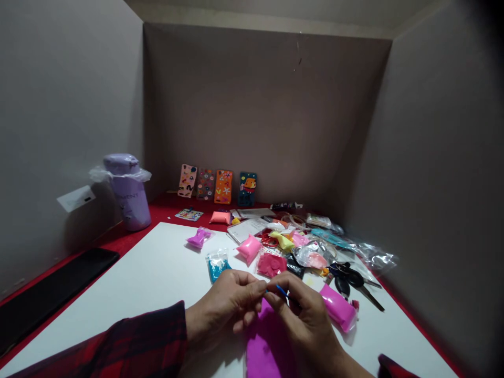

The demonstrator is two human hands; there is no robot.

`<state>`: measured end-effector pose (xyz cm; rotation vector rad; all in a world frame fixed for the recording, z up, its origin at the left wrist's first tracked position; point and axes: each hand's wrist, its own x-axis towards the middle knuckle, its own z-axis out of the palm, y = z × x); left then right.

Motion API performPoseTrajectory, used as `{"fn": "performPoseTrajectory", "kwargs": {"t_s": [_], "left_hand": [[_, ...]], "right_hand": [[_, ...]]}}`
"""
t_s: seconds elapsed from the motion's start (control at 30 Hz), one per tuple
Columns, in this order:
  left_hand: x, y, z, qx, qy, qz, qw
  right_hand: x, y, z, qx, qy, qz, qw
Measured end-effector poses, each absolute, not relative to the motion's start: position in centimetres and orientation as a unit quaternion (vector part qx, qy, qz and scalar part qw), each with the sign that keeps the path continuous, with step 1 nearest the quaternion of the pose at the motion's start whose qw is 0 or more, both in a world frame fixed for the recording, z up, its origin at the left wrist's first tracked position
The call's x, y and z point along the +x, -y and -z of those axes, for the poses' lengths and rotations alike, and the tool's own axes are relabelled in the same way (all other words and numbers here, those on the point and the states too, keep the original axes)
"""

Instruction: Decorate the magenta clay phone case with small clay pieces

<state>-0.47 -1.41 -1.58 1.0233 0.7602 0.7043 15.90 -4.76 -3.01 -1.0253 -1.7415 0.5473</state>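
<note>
My left hand (226, 307) and my right hand (303, 315) meet low in the middle of the view, fingertips pinched together. Between them runs a thin blue strand (280, 289), which the right fingers hold; the left fingertips pinch its other end. Under both hands lies a flat magenta sheet (264, 344) on the white board (157, 273). A pink clay packet (338, 308) lies just right of my right hand. A blue clay packet (217, 265) sits just beyond my left hand.
Beyond the hands lies a heap of small clay packets (271, 262), plastic bags and black scissors (354, 281). Several decorated phone cases (223, 186) lean on the back wall. A purple jar (128, 191) stands at left, with a black pad (51, 291) on the red cloth.
</note>
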Motion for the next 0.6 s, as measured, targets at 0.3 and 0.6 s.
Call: {"fn": "performPoseTrajectory", "kwargs": {"t_s": [0.3,0.6], "left_hand": [[-0.52,1.39,1.83,0.473,-0.343,-0.322,0.745],[-0.56,1.41,1.80,0.462,-0.340,-0.314,0.756]], "right_hand": [[15.90,4.86,3.17,-0.437,0.713,-0.241,0.492],[15.93,4.97,3.27,-0.429,0.714,-0.257,0.490]]}}
